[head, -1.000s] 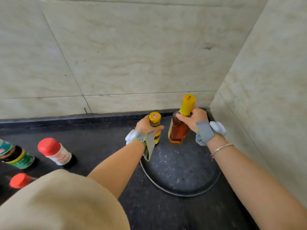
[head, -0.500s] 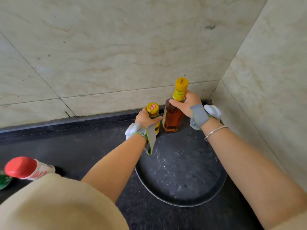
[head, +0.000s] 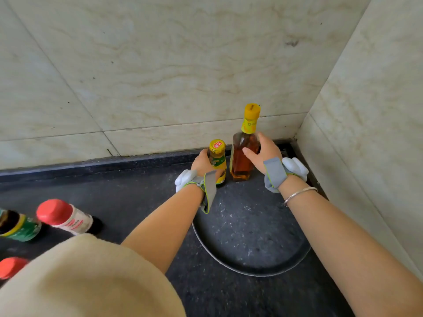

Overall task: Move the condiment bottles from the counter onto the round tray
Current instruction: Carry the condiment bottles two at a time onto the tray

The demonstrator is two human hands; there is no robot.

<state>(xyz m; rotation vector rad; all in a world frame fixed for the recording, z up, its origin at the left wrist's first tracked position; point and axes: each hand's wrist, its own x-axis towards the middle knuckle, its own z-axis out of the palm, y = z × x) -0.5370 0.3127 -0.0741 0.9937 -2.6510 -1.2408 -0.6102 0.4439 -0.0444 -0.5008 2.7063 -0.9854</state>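
A dark round tray (head: 256,268) lies on the black counter in the corner. Two bottles stand at its far edge: a small yellow-capped bottle (head: 218,154) and a tall amber bottle (head: 243,154) with a yellow cap. My left hand (head: 202,162) wraps around the small bottle. My right hand (head: 263,154) rests against the tall bottle's body with fingers loosened; whether it still grips is unclear. At the left on the counter stand a red-capped white bottle (head: 65,217), a green-labelled dark bottle (head: 19,227) and another red cap (head: 11,266).
Marble walls (head: 183,76) close the corner behind and to the right of the tray. The black counter (head: 128,197) stretches between the tray and the left bottles. A beige garment (head: 87,282) covers the lower left of the view.
Both hands set the bottles down at the tray's far edge. My right hand slid from the tall bottle's neck down to its body and its fingers loosened.
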